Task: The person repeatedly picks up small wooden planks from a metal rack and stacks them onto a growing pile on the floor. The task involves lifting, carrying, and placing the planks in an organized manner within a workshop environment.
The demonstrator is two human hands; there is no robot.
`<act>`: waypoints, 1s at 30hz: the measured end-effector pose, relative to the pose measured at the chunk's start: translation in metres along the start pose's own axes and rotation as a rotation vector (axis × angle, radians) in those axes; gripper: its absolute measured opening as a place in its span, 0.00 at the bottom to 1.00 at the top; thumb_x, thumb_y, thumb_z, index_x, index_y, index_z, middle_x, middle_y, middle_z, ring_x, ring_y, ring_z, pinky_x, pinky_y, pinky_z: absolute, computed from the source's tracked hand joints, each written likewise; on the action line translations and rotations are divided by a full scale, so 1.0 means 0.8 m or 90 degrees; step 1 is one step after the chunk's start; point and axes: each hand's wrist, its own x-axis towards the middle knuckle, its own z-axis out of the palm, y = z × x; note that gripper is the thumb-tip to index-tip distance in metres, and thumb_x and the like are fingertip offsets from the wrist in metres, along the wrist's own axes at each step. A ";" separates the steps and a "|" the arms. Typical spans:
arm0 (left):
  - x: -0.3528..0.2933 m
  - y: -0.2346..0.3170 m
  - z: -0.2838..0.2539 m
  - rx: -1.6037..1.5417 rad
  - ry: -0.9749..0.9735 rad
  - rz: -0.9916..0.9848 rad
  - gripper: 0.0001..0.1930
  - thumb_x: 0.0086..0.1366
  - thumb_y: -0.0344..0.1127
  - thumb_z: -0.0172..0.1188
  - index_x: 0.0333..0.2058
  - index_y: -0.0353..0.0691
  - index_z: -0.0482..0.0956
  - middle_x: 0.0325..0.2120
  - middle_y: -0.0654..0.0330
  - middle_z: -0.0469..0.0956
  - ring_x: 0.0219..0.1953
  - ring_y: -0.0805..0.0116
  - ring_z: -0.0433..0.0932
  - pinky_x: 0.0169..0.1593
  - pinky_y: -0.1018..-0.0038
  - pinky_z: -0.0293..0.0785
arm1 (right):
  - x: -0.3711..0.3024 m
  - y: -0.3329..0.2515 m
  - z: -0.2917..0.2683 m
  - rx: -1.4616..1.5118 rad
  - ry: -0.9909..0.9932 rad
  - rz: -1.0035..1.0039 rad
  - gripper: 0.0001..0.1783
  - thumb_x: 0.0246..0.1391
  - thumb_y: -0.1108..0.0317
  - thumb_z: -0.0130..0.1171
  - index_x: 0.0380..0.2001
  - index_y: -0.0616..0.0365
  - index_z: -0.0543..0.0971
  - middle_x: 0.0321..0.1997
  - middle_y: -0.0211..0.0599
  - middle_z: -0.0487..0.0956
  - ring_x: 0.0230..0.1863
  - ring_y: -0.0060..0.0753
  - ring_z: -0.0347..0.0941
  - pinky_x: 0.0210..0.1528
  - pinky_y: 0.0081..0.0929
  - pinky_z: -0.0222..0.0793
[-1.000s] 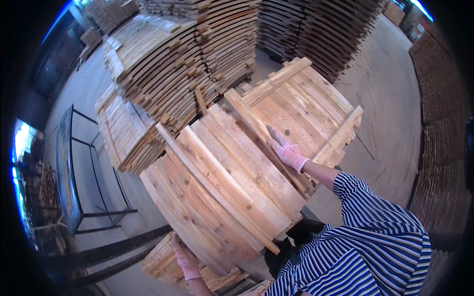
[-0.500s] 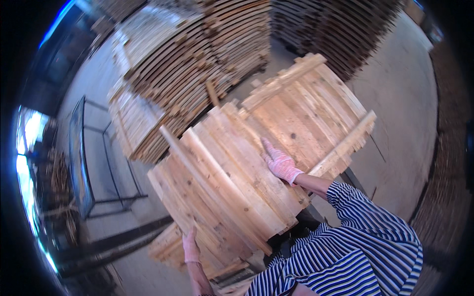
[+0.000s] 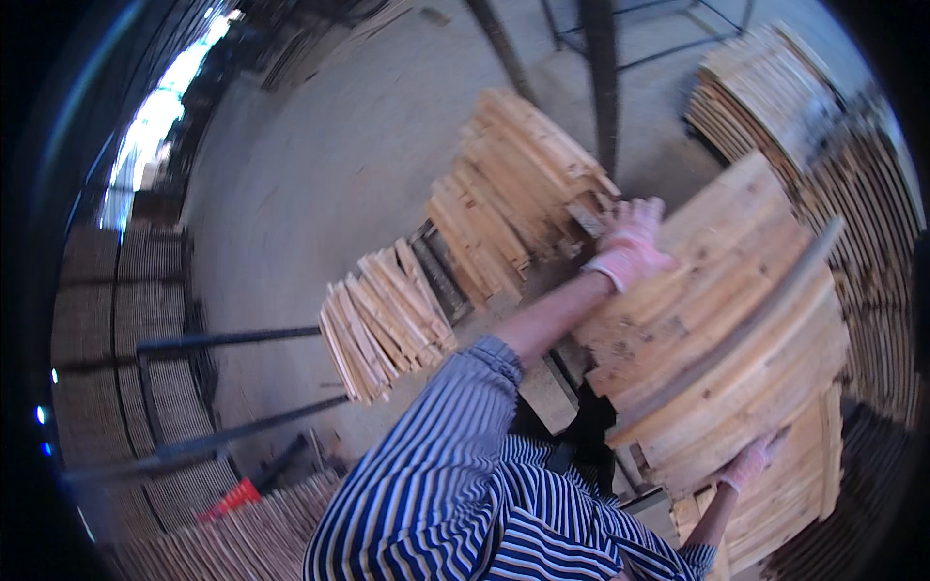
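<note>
My left hand [image 3: 632,244], in a pink-and-white knit glove, is held out over the left end of a layer of pale planks [image 3: 717,257]. Its fingers are spread and nothing is in them; whether it touches the wood I cannot tell. Lower right, my gloved right hand [image 3: 748,465] lies against the same planks, fingers stretched out. A narrow grey-edged strip [image 3: 765,315] runs across the layer. Beyond my right hand is another panel of planks [image 3: 799,484]. Just past my left hand stands a separate stack of planks [image 3: 528,160].
Thin wood strips [image 3: 383,320] lie across dark metal rails [image 3: 242,334] to the left. Tall board stacks stand at the far left [image 3: 126,329] and the right [image 3: 862,223]. Dark posts [image 3: 603,87] and a metal frame [image 3: 668,58] are ahead. A red object [image 3: 231,499] sits lower left.
My view has swung left, so the planks now appear at the right. My left hand has come to the planks' left end, fingers spread. My right hand stays on the wood.
</note>
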 end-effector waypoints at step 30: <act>-0.461 -0.881 0.348 -1.008 0.576 -0.819 0.48 0.59 0.57 0.73 0.67 0.29 0.62 0.59 0.48 0.74 0.59 0.60 0.73 0.63 0.67 0.68 | -0.751 0.078 0.935 -0.381 -0.796 -0.437 0.48 0.54 0.37 0.63 0.69 0.54 0.63 0.68 0.57 0.68 0.68 0.57 0.66 0.67 0.45 0.65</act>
